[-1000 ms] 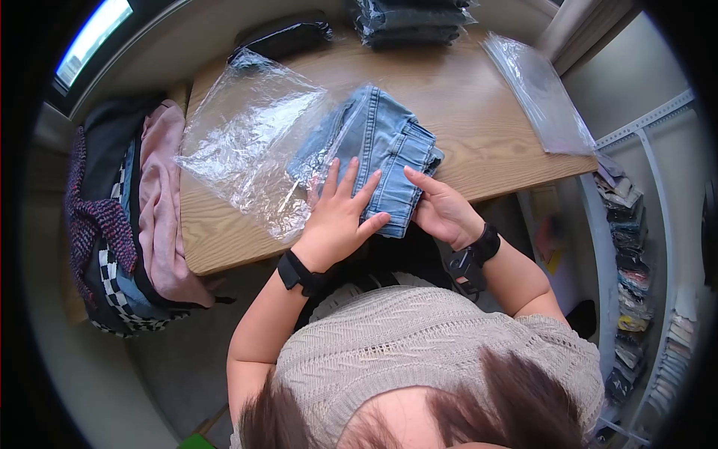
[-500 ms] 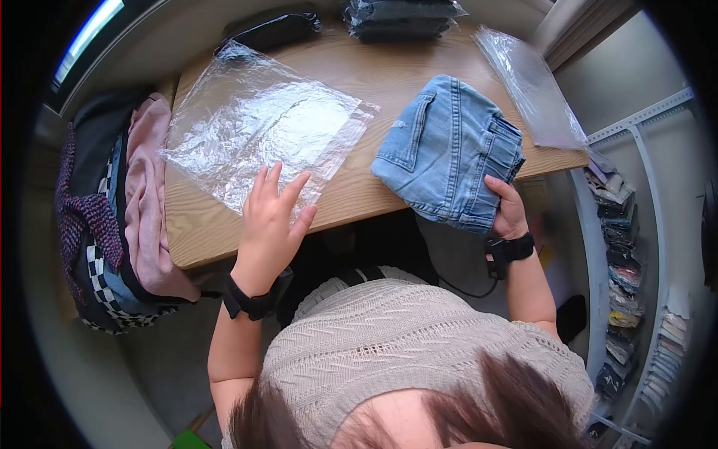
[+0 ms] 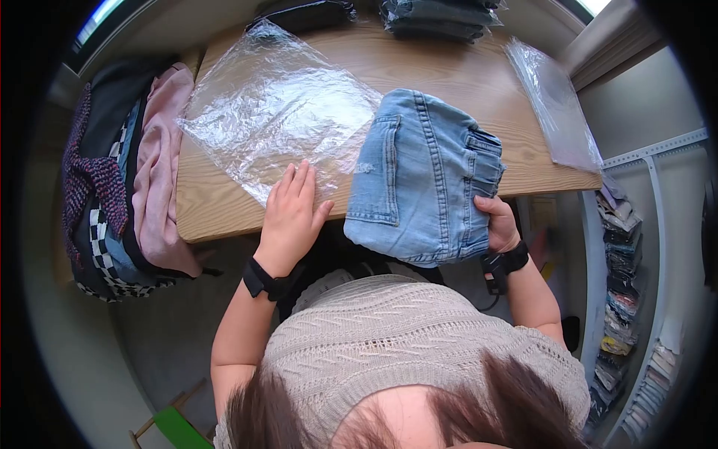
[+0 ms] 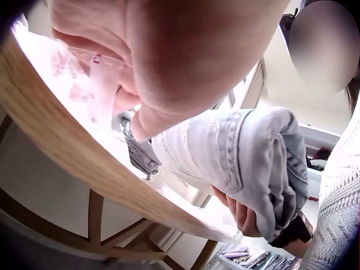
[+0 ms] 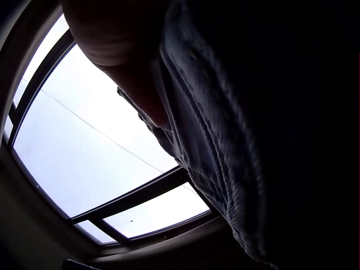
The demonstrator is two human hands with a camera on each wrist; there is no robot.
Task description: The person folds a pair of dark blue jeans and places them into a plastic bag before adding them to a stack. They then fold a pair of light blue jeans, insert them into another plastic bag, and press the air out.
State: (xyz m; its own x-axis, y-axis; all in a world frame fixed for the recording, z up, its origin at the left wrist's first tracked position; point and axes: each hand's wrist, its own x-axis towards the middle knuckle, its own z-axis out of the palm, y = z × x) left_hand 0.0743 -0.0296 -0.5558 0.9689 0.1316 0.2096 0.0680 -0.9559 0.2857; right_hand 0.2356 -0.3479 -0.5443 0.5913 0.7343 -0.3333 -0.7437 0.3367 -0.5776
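A folded pair of light blue denim shorts (image 3: 419, 179) hangs over the front edge of the wooden table (image 3: 449, 82). My right hand (image 3: 495, 221) grips its waistband edge at the lower right; in the left wrist view the same shorts (image 4: 247, 157) show rolled above that hand. My left hand (image 3: 292, 213) lies flat with straight fingers on the near corner of a clear plastic bag (image 3: 277, 105) spread on the table. In the right wrist view only dark denim (image 5: 253, 140) fills the frame.
A pile of clothes (image 3: 127, 179), pink, checked and dark, sits left of the table. Bagged dark garments (image 3: 437, 19) are stacked at the back edge. Another clear bag (image 3: 557, 105) lies at the right end. Shelves of folded items (image 3: 624, 247) stand to the right.
My right hand pulled the shorts out of the bag to the right, then brought them back toward the bag's edge. My left hand stayed pressing the bag flat.
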